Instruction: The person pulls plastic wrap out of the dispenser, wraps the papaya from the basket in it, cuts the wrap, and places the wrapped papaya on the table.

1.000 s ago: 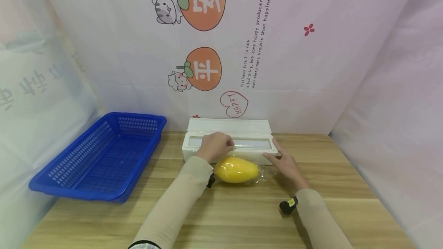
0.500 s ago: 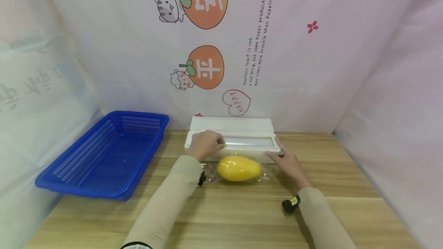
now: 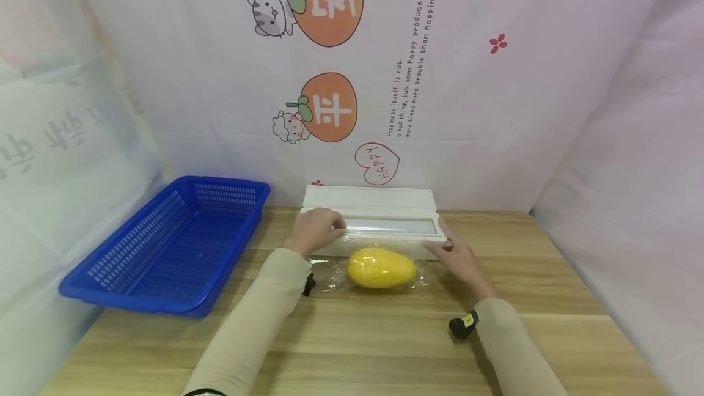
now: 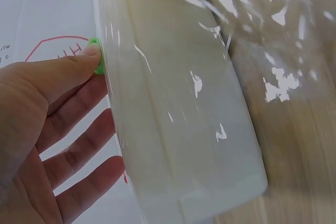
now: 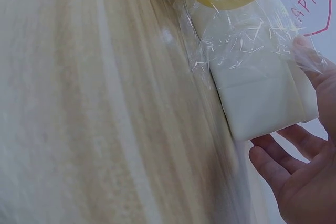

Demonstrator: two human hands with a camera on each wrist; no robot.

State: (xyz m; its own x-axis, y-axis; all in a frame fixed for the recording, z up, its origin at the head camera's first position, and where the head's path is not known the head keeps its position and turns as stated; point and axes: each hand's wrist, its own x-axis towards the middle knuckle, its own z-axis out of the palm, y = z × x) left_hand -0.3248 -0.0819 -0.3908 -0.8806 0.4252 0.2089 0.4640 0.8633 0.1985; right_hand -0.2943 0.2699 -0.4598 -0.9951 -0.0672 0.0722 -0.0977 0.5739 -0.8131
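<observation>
Pinching green tab point(image 4: 100, 67), clearest in left-wrist view

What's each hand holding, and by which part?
Left hand pinches the green tab at the edge of the white cling-film dispenser, thumb over the tab's middle; right hand grips the dispenser's right end.

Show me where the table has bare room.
Free: table between the sleeves, nearer than the yellow fruit; also right of the right sleeve. Crowded: around the white box, where clear film, fruit, left hand and right hand gather.
</observation>
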